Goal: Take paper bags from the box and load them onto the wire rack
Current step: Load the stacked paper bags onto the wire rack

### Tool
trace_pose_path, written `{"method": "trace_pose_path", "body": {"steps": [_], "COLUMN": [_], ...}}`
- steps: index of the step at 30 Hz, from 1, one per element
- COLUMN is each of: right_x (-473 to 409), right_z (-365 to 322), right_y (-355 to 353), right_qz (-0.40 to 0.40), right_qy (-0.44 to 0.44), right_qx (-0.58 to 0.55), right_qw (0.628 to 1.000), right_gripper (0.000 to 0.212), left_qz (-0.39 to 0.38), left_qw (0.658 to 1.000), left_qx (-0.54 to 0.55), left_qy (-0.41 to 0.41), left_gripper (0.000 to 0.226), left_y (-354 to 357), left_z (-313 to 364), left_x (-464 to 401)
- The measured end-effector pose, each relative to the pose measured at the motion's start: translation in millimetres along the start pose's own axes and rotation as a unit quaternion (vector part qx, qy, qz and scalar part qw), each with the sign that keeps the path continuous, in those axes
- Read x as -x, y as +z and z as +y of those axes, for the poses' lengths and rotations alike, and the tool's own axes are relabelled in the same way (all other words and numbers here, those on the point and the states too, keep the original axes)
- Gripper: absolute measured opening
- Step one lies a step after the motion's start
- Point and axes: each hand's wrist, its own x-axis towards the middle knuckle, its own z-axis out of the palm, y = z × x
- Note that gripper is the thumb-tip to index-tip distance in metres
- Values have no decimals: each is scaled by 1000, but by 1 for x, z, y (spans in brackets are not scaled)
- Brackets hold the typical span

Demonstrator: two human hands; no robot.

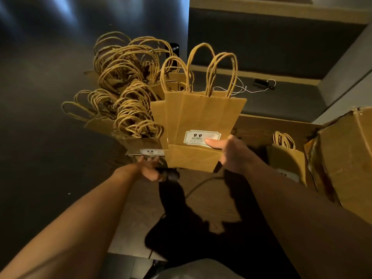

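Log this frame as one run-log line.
right hand: holds fanned paper bags | left hand: at rack front, grip unclear | box: bags remain

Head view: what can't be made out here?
- Wire rack: mostly hidden behind the hung bags.
- Left hand: fingers hidden behind the held bags; grip unclear.
- Sticker: small print too small, partly under the right hand thumb.
- Box: cut off by the right edge.
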Motion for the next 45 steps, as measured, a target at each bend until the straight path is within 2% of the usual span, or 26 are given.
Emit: {"method": "trace_pose_path", "body": {"steps": [1, 2, 3, 4, 6, 8, 9, 11, 15, 18, 22, 24, 26, 29, 32, 35, 37, 40, 43, 45], "right_x": [-2, -7, -11, -14, -18, -16, -17, -21, -25, -23, -27, -29, -24, -23, -33, -48, -56, -56, -50, -48], "right_z": [-2, -4, -5, -5, -7, -8, -7, -6, -11, -14, -23, -27, -29, -20, 2, 23, 36, 39, 36, 36], "right_y": [5, 9, 13, 17, 22, 25, 26, 26, 31, 35, 39, 40, 44, 42, 41, 45, 49, 54, 48, 38], "right_qz": [5, 32, 53, 59, 46, 48, 45, 43, 57, 51, 53, 36, 25, 16, -2, 26, 35, 46, 55, 77], "right_qy": [-26, -38, -48, -52, -48, -31, -32, -37, -51, -80, -102, -88, -71, -52, -55, -45, -26, -1, 5, 16], "right_qx": [14, 7, -8, -15, -34, -51, -57, -50, -46, -19, -18, -39, -20, -66, -20, -62, -51, -23, 19, 1], "right_qw": [1000, 999, 997, 997, 997, 997, 997, 997, 996, 995, 993, 995, 997, 996, 998, 997, 998, 999, 998, 997], "right_gripper": [50, 64, 75, 76, 63, 48, 37, 24, 20, 15, 21, 32, 33, 36, 32, 35, 38, 31, 34, 41], "left_qz": [-3, 14, 50, 103, 227, 325, 344, 311, 219, 116, -14, -46, -50, -11, 29, 82, 93, 58, 29, 22], "left_qw": [1000, 999, 996, 990, 967, 944, 937, 944, 970, 988, 998, 998, 996, 991, 986, 968, 949, 928, 914, 893], "left_qx": [-6, 6, 35, 69, 103, 22, -35, -87, -76, -81, -33, -7, 27, 84, 119, 224, 295, 339, 384, 434], "left_qy": [11, 32, 62, 73, 51, 46, 54, 70, 75, 66, 53, 52, 72, 106, 110, 76, 68, 145, 130, 118], "left_gripper": [87, 81, 67, 50, 31, 32, 35, 41, 44, 53, 72, 81, 76, 56, 34, 34, 39, 45, 54, 45], "left_y": [4, 8, 9, 7, 2, -2, -4, -4, -20, -35, -45, -47, -48, -54, -59, -54, -53, -59, -60, -58], "left_z": [2, 1, -2, -5, -12, -18, -19, -23, -26, -24, -28, -32, -34, -37, -38, -43, -43, -46, -52, -54], "left_x": [2, 2, 4, 8, 16, 19, 20, 18, 10, -1, -14, -14, -13, -9, -3, -7, -2, 4, 11, 7]}}
